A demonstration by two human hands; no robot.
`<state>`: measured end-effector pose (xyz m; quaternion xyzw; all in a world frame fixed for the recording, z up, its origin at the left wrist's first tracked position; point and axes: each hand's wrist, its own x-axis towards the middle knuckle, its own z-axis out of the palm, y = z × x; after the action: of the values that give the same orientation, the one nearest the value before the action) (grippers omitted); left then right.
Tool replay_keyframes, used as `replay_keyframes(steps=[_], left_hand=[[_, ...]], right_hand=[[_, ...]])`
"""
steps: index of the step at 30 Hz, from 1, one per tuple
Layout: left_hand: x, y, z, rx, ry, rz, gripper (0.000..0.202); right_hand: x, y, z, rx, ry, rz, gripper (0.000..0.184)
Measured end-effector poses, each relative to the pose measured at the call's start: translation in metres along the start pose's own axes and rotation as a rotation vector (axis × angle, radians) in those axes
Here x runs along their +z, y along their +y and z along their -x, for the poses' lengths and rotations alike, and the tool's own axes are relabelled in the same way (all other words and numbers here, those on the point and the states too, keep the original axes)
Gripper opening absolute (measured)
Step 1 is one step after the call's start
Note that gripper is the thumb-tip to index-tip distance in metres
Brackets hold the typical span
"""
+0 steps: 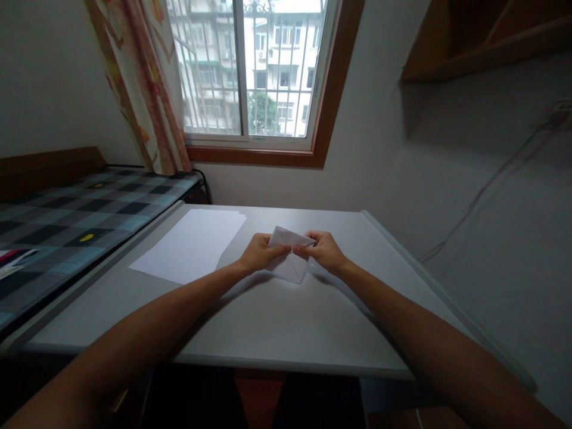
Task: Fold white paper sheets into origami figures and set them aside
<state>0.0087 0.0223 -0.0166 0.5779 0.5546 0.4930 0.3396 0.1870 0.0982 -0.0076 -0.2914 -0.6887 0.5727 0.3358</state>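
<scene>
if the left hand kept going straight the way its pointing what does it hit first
The folded white paper, which the left hand pinches. Pushing on toward the right, it would probably run into the right hand, gripping the same paper from the opposite side.

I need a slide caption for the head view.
Left hand and right hand pinch a folded paper at a grey table, a flat sheet beside it.

Left forearm [170, 316] and right forearm [402, 322] bare, stretched from the near corners toward the middle, left hand [259, 253] and right hand [325, 250] close together farther out, knuckles up, fingers curled, fingertips pinched shut, nearly meeting
</scene>
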Motion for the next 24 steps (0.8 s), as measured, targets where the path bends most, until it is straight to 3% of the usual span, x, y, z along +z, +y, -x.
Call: replay_keyframes(steps=[5,11,15,24], left_hand=[[-0.001,-0.003,-0.001,-0.002,-0.004,0.032,0.039],[-0.002,-0.002,-0.001,-0.017,-0.021,0.036,0.04],[-0.003,-0.003,-0.001,-0.054,-0.026,0.081,0.04],[-0.005,-0.003,-0.002,-0.116,-0.074,0.117,0.037]], right_hand=[[-0.002,-0.01,0.003,-0.001,-0.058,0.028,0.041],[-0.006,-0.012,0.002,-0.035,-0.027,0.077,0.038],[-0.015,-0.009,0.0,0.013,-0.13,0.022,0.039],[-0.025,0.0,-0.004,0.101,-0.211,-0.077,0.042]])
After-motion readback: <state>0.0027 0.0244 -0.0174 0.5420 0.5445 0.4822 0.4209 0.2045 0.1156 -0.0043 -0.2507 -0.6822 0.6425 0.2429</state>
